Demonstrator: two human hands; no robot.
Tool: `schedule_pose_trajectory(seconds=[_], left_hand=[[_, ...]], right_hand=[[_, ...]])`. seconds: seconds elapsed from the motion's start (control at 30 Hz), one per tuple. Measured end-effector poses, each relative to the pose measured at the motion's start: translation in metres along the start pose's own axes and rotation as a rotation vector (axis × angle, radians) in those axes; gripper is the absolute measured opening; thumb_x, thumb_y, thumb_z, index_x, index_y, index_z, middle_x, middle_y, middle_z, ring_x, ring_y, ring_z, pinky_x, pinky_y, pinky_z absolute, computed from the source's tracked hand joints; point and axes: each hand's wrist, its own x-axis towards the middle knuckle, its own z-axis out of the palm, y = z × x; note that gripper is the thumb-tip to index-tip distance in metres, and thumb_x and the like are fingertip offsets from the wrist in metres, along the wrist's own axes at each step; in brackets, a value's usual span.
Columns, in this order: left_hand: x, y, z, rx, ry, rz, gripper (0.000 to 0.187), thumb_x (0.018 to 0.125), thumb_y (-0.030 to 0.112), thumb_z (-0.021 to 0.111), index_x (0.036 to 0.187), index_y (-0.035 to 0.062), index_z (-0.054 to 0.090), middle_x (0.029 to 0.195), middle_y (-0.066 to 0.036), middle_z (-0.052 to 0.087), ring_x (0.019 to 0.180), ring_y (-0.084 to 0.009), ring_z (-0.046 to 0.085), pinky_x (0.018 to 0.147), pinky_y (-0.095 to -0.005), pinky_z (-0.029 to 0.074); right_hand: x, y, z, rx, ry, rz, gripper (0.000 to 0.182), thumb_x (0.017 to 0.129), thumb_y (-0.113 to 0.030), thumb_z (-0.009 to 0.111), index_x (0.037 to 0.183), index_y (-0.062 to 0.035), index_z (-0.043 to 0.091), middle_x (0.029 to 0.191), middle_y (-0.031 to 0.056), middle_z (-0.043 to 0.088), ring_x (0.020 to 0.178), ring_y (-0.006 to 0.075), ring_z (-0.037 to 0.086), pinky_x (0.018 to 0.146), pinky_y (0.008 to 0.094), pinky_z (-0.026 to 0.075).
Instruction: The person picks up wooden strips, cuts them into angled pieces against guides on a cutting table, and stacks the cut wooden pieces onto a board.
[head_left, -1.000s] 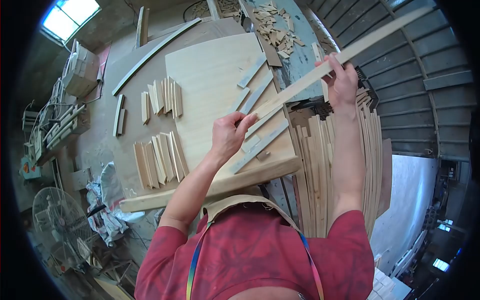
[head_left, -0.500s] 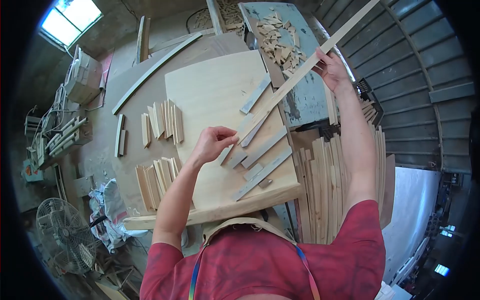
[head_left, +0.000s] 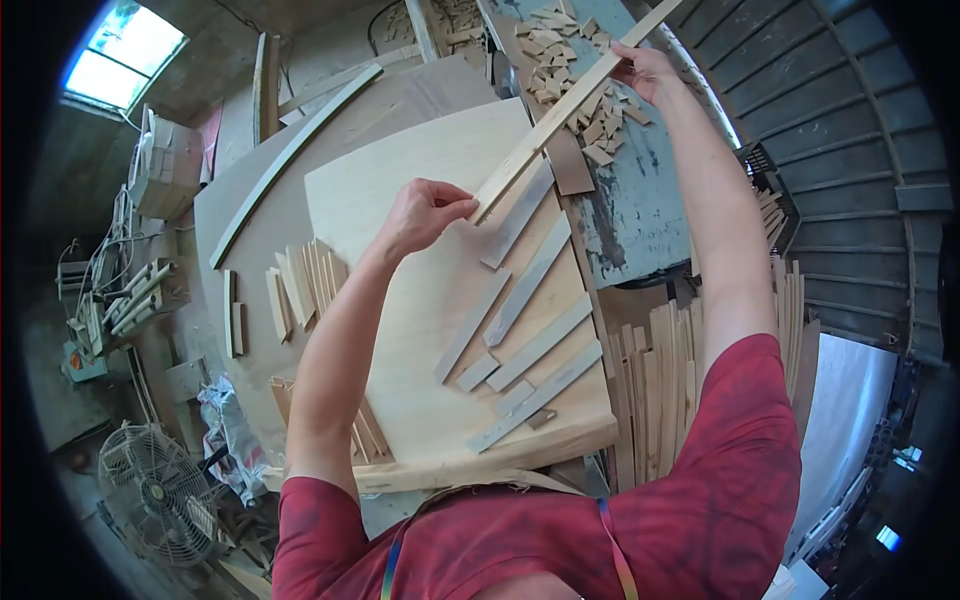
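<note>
We judge the step in hand to be two-handed positioning of the long wooden strip (head_left: 548,134) diagonally over the pale board (head_left: 350,180) — left grip (head_left: 430,212) pinching its near end, right grip (head_left: 647,72) clasping it farther along — with any shift calling for coordinated support.

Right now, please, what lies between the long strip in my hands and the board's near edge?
Shorter strips and small blocks lie there, in the head view.

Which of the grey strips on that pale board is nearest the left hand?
The grey strip beside the long wooden strip; the others lie farther from the left hand, toward the red shirt.
</note>
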Motion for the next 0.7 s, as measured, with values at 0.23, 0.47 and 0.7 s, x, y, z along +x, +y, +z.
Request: schedule_pose_trajectory(seconds=[0.23, 0.47, 0.7], left_hand=[[0.032, -0.022, 0.024, 0.035, 0.102, 0.106, 0.023, 0.09, 0.007, 0.076, 0.112, -0.0002, 0.078, 0.094, -0.01, 0.078, 0.083, -0.0141, 0.072, 0.077, -0.0289, 0.058], [0.035, -0.008, 0.034, 0.003, 0.062, 0.023, 0.022, 0.088, 0.004, 0.076, 0.109, -0.0012, 0.077, 0.093, -0.011, 0.078, 0.085, -0.015, 0.074, 0.082, -0.0295, 0.059], [0.044, -0.004, 0.034, 0.007, 0.047, 0.013, 0.012, 0.088, 0.005, 0.077, 0.098, -0.0017, 0.077, 0.091, -0.009, 0.078, 0.082, -0.0134, 0.073, 0.079, -0.0284, 0.059]], right_hand=[[0.037, 0.054, -0.001, 0.072, -0.038, 0.041, 0.023, 0.094, -0.013, 0.076, 0.108, 0.0026, 0.066, 0.102, 0.0112, 0.073, 0.092, 0.0265, 0.073, 0.086, 0.0433, 0.065], [0.043, 0.063, -0.02, 0.064, -0.16, 0.024, 0.023, 0.095, -0.014, 0.077, 0.11, -0.0007, 0.066, 0.102, 0.0087, 0.073, 0.094, 0.0233, 0.073, 0.09, 0.0406, 0.063], [0.065, 0.065, -0.043, 0.047, -0.211, 0.038, 0.028, 0.097, -0.019, 0.075, 0.117, -0.0023, 0.067, 0.107, 0.0075, 0.072, 0.1, 0.0208, 0.07, 0.094, 0.0389, 0.058]])
